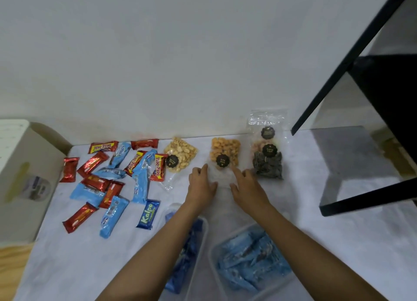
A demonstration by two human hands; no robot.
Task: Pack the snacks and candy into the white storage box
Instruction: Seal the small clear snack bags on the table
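Two bare hands lie on the lower, empty end of a clear plastic bag of orange-yellow puffed snacks [225,151], which lies flat on the white cloth-covered table [338,244] near the white wall. The left hand [201,185] touches the bag's left edge with its fingers close together. The right hand [247,185] touches the right edge with the index finger stretched forward. If the thumbs pinch the plastic, I cannot tell, because the picture is blurred there. Nearer to the person stand two white translucent plastic storage boxes. The right box [213,262] already holds many light blue wrapped bars, and the left box [200,244], partly hidden under the left forearm, holds darker blue packets. Just left of the held bag lies a clear bag of pale peanuts [180,154], and to the right a tall clear bag with dark seeds [268,165] leans on the wall. Further left is a loose heap of red and light blue candy bars [108,176], with one dark blue Kalpa bar [149,213] at its near edge. A black metal frame [352,59] stands at the far right.
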